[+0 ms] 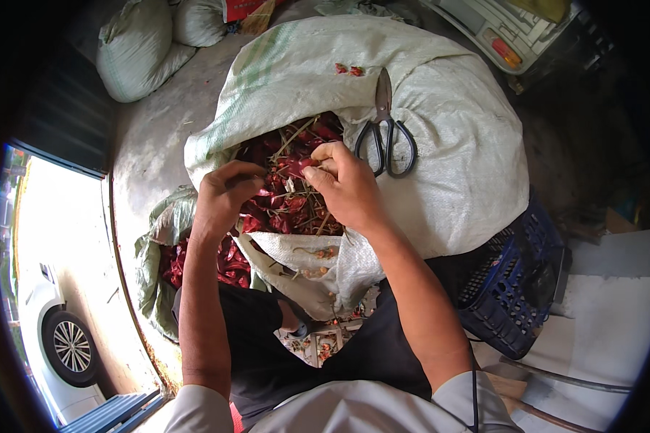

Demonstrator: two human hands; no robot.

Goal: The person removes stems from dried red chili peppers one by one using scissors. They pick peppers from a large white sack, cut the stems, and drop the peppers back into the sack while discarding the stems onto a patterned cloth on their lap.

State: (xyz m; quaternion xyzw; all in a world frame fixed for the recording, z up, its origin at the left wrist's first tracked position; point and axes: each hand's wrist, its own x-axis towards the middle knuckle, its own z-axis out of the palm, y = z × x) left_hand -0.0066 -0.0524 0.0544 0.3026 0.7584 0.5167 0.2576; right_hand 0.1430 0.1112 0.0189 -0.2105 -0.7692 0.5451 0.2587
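Note:
A large white woven sack [455, 159] lies in front of me, its mouth open on a heap of dried red chilies [289, 209] with thin stems. My right hand [345, 186] pinches a dried red chili [296, 167] between thumb and fingers, just over the heap. Across from it, at the left side of the opening, my left hand [227, 193] has its thumb and fingers curled toward each other; what they may hold is hidden. Black-handled scissors [386, 133] rest on the sack beyond my right hand, blades pointing away. Small red chili pieces [349, 70] lie near the blade tips.
A greenish sack [155, 249] of red chilies stands by my left leg. At the right is a blue plastic crate [509, 281]. Full white sacks [133, 54] stand far left. Chili stems [318, 252] lie on the near sack flap. A car [58, 339] is outside the left doorway.

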